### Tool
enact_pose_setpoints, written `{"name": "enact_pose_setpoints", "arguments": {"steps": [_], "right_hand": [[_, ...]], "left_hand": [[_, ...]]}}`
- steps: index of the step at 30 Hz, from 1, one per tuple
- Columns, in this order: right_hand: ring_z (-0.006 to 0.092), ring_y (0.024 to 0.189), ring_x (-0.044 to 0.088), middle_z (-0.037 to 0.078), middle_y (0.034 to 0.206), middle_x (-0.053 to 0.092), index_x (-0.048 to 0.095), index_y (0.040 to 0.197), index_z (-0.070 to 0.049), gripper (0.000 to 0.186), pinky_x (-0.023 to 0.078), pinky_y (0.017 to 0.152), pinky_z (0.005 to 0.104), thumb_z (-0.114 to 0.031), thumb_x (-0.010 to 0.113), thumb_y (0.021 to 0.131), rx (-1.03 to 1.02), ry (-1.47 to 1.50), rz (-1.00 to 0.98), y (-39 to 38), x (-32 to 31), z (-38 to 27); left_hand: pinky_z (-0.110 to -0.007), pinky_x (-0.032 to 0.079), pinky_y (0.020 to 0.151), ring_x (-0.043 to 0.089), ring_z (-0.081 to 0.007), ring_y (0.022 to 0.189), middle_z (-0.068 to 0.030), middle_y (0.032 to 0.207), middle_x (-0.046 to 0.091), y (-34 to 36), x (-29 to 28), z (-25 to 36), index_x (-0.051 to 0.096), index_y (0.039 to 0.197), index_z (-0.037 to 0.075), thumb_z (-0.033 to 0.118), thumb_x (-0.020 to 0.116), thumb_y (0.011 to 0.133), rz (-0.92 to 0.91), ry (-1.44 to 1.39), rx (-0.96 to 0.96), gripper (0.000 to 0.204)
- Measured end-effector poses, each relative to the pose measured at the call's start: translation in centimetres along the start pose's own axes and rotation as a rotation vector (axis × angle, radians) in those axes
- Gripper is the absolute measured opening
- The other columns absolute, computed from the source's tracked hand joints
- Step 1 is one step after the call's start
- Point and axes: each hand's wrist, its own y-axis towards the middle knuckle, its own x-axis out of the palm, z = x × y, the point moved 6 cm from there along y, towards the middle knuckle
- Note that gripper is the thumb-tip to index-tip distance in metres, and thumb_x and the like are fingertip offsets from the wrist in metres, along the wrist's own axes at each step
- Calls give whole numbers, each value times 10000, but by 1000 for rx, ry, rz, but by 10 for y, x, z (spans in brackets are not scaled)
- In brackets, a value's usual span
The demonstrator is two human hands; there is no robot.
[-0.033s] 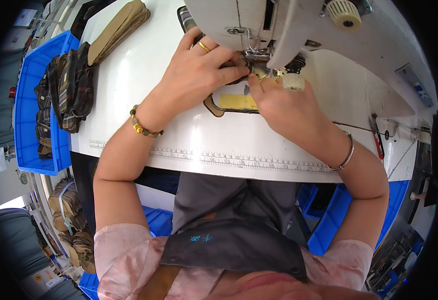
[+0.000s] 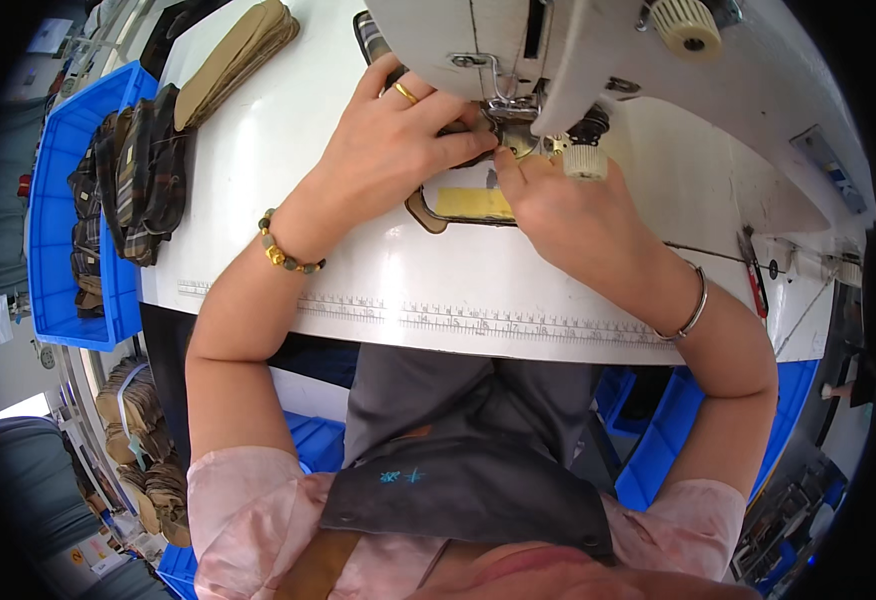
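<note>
A plaid fabric piece [image 2: 375, 40] with a dark bound edge lies under the head of a white sewing machine [image 2: 598, 60], part of it hidden by my fingers. My left hand [image 2: 398, 140], with a gold ring, presses and grips the piece just left of the presser foot [image 2: 513, 108]. From the right, my right hand [image 2: 573, 205] has its fingers curled, with the fingertips pinching at the piece's edge close to the needle area. Below the hands, a dark-edged tan corner [image 2: 426, 212] shows beside a yellow strip [image 2: 473, 203].
A stack of tan curved pieces [image 2: 238, 60] lies at the table's far left. Beside the table, a blue bin [image 2: 53, 230] holds several plaid fabric items [image 2: 143, 170]. A printed ruler [image 2: 478, 325] runs along the near edge. Red-handled snips [image 2: 755, 275] lie at right.
</note>
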Motion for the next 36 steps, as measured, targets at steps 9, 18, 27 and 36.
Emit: {"name": "enact_pose_setpoints", "arguments": {"steps": [9, 18, 27, 36], "right_hand": [[180, 508, 635, 51, 556, 585, 658, 687, -42, 56, 497, 452, 318, -77, 699, 677, 52, 147, -17, 4, 2, 5], [196, 533, 668, 72, 569, 618, 650, 707, -41, 68, 512, 461, 326, -91, 695, 711, 76, 196, -70, 1, 5, 5], [200, 532, 660, 66, 556, 609, 670, 746, -49, 51, 495, 466, 334, -100, 677, 744, 69, 186, 10, 0, 4, 6], [242, 499, 640, 89, 546, 599, 717, 823, -44, 91, 504, 473, 361, -99, 670, 768, 171, 256, -34, -3, 15, 11]], "left_hand": [[-390, 382, 1058, 582, -117, 1098, 107, 981, 646, 1, 3, -6, 795, 989, 239, 199, 686, 777, 5, 77, 21, 242], [-402, 384, 1065, 610, -131, 1075, 97, 988, 673, 2, -1, -3, 796, 1037, 231, 97, 756, 681, -98, 27, -18, 383], [-446, 370, 1101, 619, -152, 1104, 71, 1029, 685, 1, -1, -11, 787, 1067, 218, 40, 743, 659, -122, -90, -86, 447], [-363, 531, 715, 681, -259, 889, -54, 1029, 706, 2, -1, -15, 744, 1190, 163, -58, 675, 646, -65, -226, -34, 591]]}}
